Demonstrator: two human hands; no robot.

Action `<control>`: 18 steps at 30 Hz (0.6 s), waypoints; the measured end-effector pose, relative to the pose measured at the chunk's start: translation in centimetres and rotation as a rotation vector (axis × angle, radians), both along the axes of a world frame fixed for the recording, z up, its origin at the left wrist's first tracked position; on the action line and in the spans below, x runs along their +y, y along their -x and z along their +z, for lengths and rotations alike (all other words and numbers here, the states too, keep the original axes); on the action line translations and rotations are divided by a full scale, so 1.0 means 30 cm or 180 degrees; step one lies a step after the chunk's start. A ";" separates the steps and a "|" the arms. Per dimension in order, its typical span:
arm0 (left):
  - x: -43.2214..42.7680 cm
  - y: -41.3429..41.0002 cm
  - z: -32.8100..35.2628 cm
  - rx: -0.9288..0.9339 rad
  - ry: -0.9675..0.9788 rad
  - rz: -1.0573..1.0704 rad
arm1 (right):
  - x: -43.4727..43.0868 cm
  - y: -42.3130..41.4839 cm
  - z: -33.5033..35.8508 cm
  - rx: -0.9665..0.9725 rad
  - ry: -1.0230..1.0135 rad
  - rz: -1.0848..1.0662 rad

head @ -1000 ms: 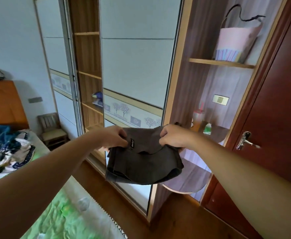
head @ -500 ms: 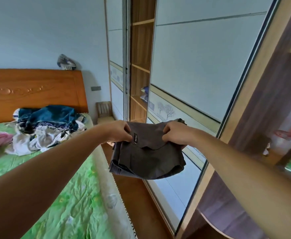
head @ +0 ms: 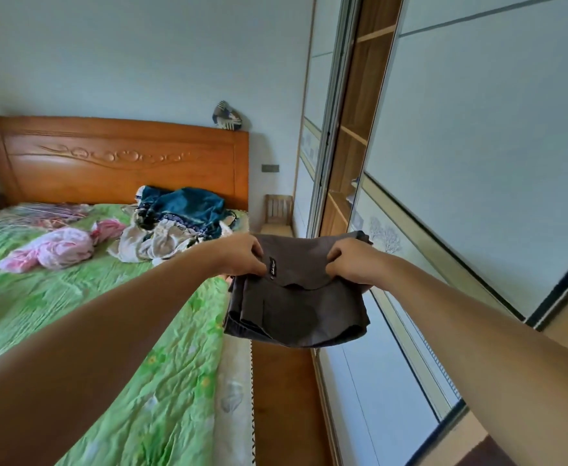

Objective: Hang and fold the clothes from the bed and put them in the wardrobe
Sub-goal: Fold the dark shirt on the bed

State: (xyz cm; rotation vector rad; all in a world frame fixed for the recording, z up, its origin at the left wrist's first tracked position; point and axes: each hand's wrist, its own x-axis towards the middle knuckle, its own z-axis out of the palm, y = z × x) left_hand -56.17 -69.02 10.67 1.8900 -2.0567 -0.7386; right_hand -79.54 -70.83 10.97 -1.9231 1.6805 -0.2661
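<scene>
Head view: you've got the folded dark grey cotton shorts (head: 297, 297) held up in mid-air over the gap between bed and wardrobe, left hand (head: 242, 255) and right hand (head: 351, 262) both clenched on the top edge. Folding looks done; this is the carry. Next, aim for the open wooden wardrobe shelves (head: 351, 169) between the pale sliding doors (head: 477, 146), keeping the fold flat. More clothes wait on the green quilted bed (head: 91, 297): a pink bundle (head: 62, 247) and a blue-and-white heap (head: 178, 220).
</scene>
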 end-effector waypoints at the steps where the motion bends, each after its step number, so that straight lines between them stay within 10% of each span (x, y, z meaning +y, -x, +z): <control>1: -0.015 0.002 0.000 -0.0012 -0.0016 0.0045 | -0.029 0.001 0.000 0.0008 0.0004 0.0055; 18: -1.035 -0.051 0.012 -0.0270 0.0034 -0.0093 | -1.022 -0.072 0.014 0.0317 0.0195 0.0050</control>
